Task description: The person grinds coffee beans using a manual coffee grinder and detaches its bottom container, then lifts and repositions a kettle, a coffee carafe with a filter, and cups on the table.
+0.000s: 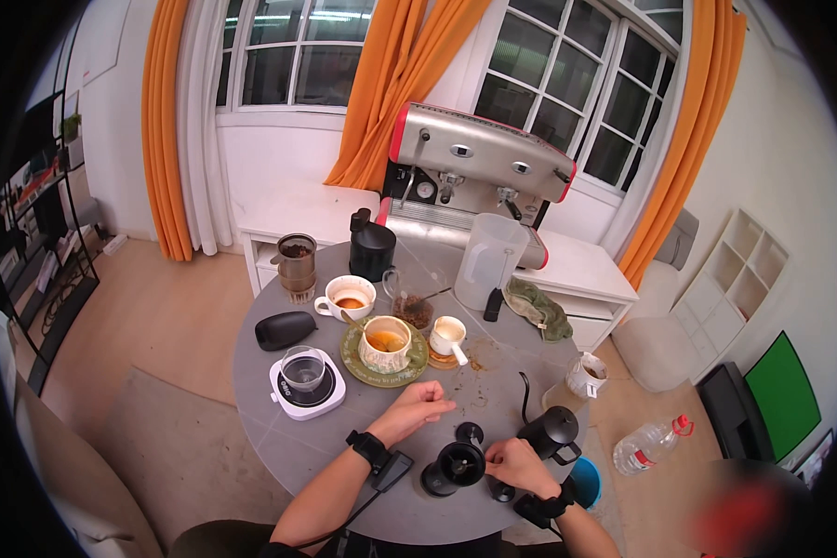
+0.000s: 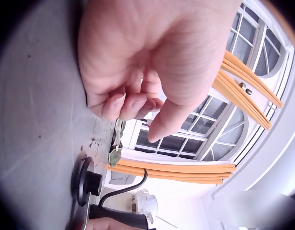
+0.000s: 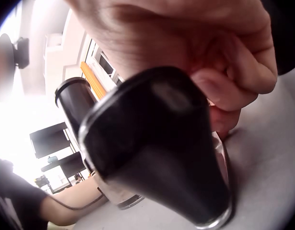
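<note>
- Head view showed your right hand (image 1: 516,462) at the near right of the round grey table (image 1: 260,391), with the fingers curled round a small black part (image 1: 499,489) that rested on the tabletop.
- Right wrist view confirmed this grasp: your fingers (image 3: 233,88) were wrapped round the black, cone-shaped part (image 3: 157,153), its wide rim on the table.
- Just to the left of that hand the black grinder (image 1: 453,468) lay on its side, with a small black knob (image 1: 470,432) beyond it.
- Your left hand (image 1: 418,406) rested on the table farther left, fingers loosely curled and grasping nothing; the left wrist view showed the same (image 2: 142,62).
- A black kettle (image 1: 551,431) stood right of your right hand.
</note>
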The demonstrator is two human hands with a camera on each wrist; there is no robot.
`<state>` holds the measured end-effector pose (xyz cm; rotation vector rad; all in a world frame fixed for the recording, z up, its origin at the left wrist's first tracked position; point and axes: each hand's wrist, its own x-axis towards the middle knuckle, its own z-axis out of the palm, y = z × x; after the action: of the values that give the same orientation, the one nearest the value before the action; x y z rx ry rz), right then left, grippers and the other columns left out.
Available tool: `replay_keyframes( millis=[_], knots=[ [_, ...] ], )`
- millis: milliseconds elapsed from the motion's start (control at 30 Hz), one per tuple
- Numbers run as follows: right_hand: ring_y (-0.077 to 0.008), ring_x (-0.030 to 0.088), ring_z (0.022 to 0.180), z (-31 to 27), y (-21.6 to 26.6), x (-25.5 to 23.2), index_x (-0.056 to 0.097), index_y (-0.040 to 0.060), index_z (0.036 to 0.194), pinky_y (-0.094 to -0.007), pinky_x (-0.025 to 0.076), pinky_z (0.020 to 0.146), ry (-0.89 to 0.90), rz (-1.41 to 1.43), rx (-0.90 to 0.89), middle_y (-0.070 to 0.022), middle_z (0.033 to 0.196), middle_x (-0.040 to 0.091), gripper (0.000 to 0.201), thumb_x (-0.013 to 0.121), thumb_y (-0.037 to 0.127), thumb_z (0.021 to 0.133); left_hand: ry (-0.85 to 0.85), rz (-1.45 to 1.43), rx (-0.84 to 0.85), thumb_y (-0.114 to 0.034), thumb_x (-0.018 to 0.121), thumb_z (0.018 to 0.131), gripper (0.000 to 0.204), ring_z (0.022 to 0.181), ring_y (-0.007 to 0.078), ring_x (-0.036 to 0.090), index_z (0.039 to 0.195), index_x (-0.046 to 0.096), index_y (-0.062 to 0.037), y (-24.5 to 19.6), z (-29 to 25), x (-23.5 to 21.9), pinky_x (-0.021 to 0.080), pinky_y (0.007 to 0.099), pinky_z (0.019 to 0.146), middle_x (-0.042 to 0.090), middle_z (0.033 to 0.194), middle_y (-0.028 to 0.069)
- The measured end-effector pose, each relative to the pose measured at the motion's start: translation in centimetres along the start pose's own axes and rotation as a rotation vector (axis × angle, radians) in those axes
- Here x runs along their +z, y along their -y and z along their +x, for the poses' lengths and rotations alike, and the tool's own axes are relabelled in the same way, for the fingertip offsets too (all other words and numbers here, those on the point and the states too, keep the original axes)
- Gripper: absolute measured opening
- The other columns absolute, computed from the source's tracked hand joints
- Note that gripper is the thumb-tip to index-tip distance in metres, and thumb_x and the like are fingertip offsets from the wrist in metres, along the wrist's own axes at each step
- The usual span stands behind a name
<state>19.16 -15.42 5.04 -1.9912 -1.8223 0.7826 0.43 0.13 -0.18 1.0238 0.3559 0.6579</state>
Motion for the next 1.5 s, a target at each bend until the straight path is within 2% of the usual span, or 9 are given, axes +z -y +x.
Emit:
replay_keyframes(
  millis=[167,367,600,1067,1133,1233,1333,1433,1500],
  knots=[
    [-0.0207,0.049,0.046,-0.9,-0.6,-0.9,0.062,-0.0032,0.073,-0.0343,0.038,0.047,0.017,0.070,-0.191,-0.0107,0.054,0.056,0.029,0.070,0.022,0.083,-0.018,-0.013,-0.002,-0.007,0.066,0.087,0.028,0.057,0.0028,0.036,0.075,0.041,-0.0132,-0.1,-0.2,0.1,0.028,0.0189,0.051,0.043,0.069,-0.0062],
    [-0.0091,0.038,0.051,-5.8,3.8,-6.7,0.061,-0.0016,0.081,-0.0282,0.032,0.047,0.047,0.375,-0.108,-0.0044,0.055,0.046,0.021,0.063,0.017,0.091,0.026,-0.035,-0.015,-0.007,0.065,0.089,0.027,0.059,0.0023,0.037,0.076,0.042,-0.0135,0.3,0.4,-0.5,0.030,0.0187,0.054,0.043,0.069,-0.0074],
    [-0.0147,0.047,0.047,-7.4,8.1,-6.2,0.060,0.0009,0.079,-0.0286,0.034,0.046,0.243,0.334,-0.456,-0.0043,0.056,0.050,0.024,0.058,0.018,0.094,0.010,-0.071,-0.010,-0.006,0.064,0.089,0.026,0.058,0.0030,0.036,0.077,0.042,-0.0132,0.0,0.1,-0.4,0.029,0.0195,0.053,0.043,0.069,-0.0068],
    [-0.0032,0.034,0.051,-6.7,6.9,-4.0,0.053,0.0035,0.071,-0.0242,0.026,0.046,0.363,0.565,-0.198,0.0055,0.054,0.040,0.032,0.058,0.023,0.096,0.087,-0.060,0.017,-0.007,0.063,0.090,0.017,0.066,0.0063,0.043,0.084,0.047,-0.0111,-2.0,-0.9,0.2,0.035,0.0220,0.060,0.047,0.075,-0.0040],
    [-0.0028,0.032,0.051,-6.6,6.4,-3.6,0.056,0.0043,0.072,-0.0234,0.025,0.046,0.367,0.648,-0.157,0.0068,0.054,0.039,0.032,0.059,0.026,0.096,0.174,-0.102,0.158,-0.010,0.060,0.092,0.010,0.075,0.0115,0.049,0.092,0.050,-0.0093,-3.9,-2.5,1.8,0.039,0.0255,0.068,0.053,0.084,0.0011],
    [-0.0026,0.041,0.050,-6.7,5.5,-2.9,0.057,0.0052,0.071,-0.0217,0.029,0.047,0.409,0.774,-0.075,0.0062,0.056,0.045,0.031,0.060,0.025,0.095,0.303,0.011,0.204,-0.020,0.063,0.091,0.027,0.101,0.0206,0.055,0.110,0.052,-0.0061,-6.5,-5.7,4.2,0.042,0.0343,0.088,0.057,0.109,0.0103],
    [-0.0061,0.053,0.055,-7.5,4.7,-2.3,0.061,0.0038,0.087,-0.0205,0.035,0.049,0.500,1.004,-0.091,0.0001,0.063,0.056,0.032,0.053,0.032,0.098,0.369,0.149,0.204,-0.021,0.065,0.089,0.037,0.114,0.0221,0.052,0.118,0.051,-0.0042,-7.6,-8.1,6.0,0.038,0.0366,0.100,0.055,0.120,0.0118],
    [-0.0195,0.065,0.065,-9.0,3.8,-2.5,0.046,-0.0013,0.128,-0.0229,0.043,0.054,0.531,1.173,-0.038,-0.0175,0.078,0.066,0.070,0.040,0.060,0.094,0.425,0.238,0.128,-0.013,0.070,0.085,0.043,0.125,0.0176,0.046,0.123,0.052,-0.0028,-7.2,-9.2,5.8,0.029,0.0340,0.112,0.052,0.127,0.0082],
    [-0.0206,0.065,0.066,-10.4,3.7,-2.8,0.043,-0.0014,0.131,-0.0232,0.044,0.054,0.436,1.190,-0.032,-0.0192,0.079,0.066,0.073,0.041,0.061,0.093,0.395,0.268,0.131,-0.011,0.071,0.084,0.043,0.124,0.0171,0.046,0.122,0.053,-0.0030,-7.3,-9.5,5.8,0.029,0.0335,0.112,0.052,0.126,0.0077]
  ],
)
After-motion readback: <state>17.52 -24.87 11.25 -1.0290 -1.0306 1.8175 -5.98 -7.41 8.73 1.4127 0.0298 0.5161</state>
